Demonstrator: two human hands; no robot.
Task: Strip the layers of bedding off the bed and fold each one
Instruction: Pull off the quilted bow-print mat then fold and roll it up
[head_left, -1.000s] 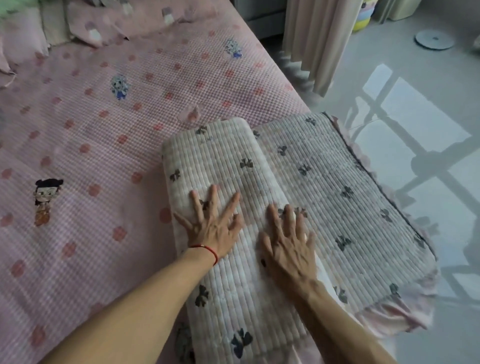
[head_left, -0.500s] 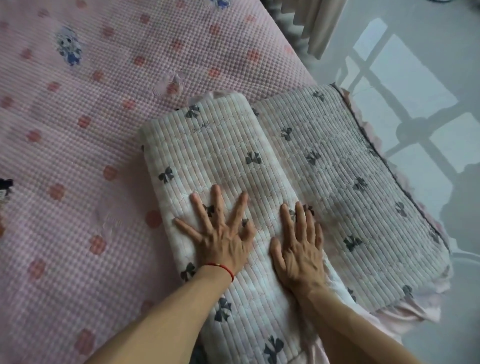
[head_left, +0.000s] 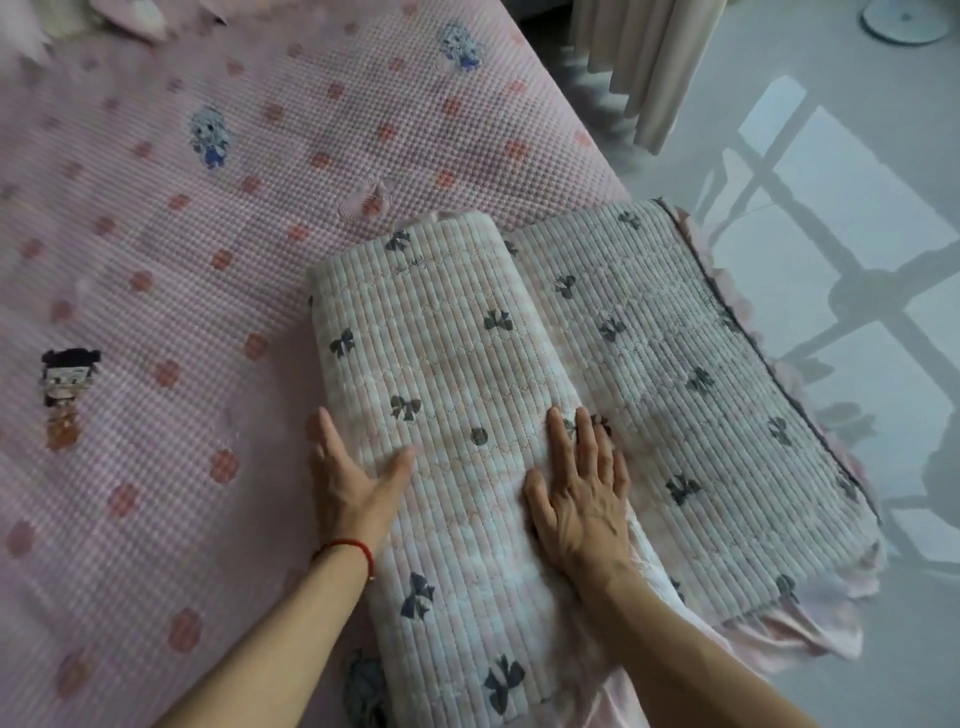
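A white quilted cover (head_left: 447, 364) printed with dark bows lies partly folded at the bed's right corner, its left part doubled over into a thick fold. Its pink frilled edge (head_left: 810, 629) hangs past the bed side. My left hand (head_left: 353, 483) lies along the left edge of the fold, thumb on top and fingers straight down the side. My right hand (head_left: 582, 493) presses flat on the crease where the fold meets the flat part. Beneath lies a pink waffle-textured sheet (head_left: 218, 249) with red dots and cartoon figures.
Pillows or bunched bedding (head_left: 130, 21) sit at the head of the bed, top left. A beige curtain (head_left: 644, 57) hangs by the bed's right side. The glossy pale floor (head_left: 852, 218) lies to the right, with a round white base (head_left: 909, 21) at the top right.
My left hand slid off the top of the fold to its left edge. My right hand stayed pressing on the crease. The view tilted up a little.
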